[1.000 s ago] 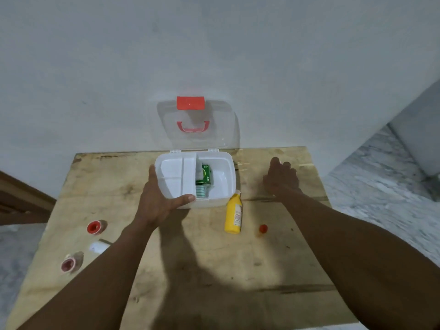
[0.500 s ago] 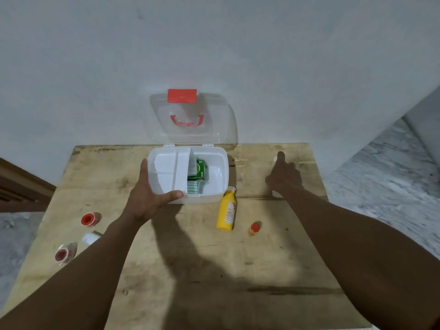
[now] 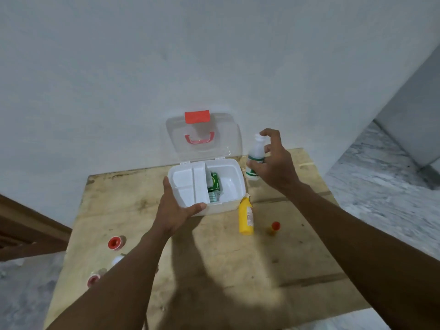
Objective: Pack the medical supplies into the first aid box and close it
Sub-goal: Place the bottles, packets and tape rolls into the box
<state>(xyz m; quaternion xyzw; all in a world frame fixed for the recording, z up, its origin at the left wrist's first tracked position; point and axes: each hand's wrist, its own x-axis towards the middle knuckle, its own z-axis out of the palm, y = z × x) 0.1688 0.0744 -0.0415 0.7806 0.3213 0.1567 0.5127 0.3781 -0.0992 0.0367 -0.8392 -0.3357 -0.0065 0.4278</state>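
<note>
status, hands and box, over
Left hand grips box corner. Right hand holds white bottle beside box. Lid open, yellow bottle lying at box front.

The wooden worktop (image 3: 214, 270) carries the open white first aid box (image 3: 223, 206) near its far edge. A yellow bottle (image 3: 246, 216) lies just beside the box's front right corner, with a small red-capped vial (image 3: 275, 226) further right. Two red-centred tape rolls (image 3: 114, 242) and a white round thing (image 3: 117, 260) sit well off to the box's front left.

Our left hand (image 3: 177, 206) is stretched forward, thumb and fingers clasping the first aid box (image 3: 226, 207) corner. Our right hand (image 3: 273, 167), raised, curls round a white bottle (image 3: 256, 158)
</note>
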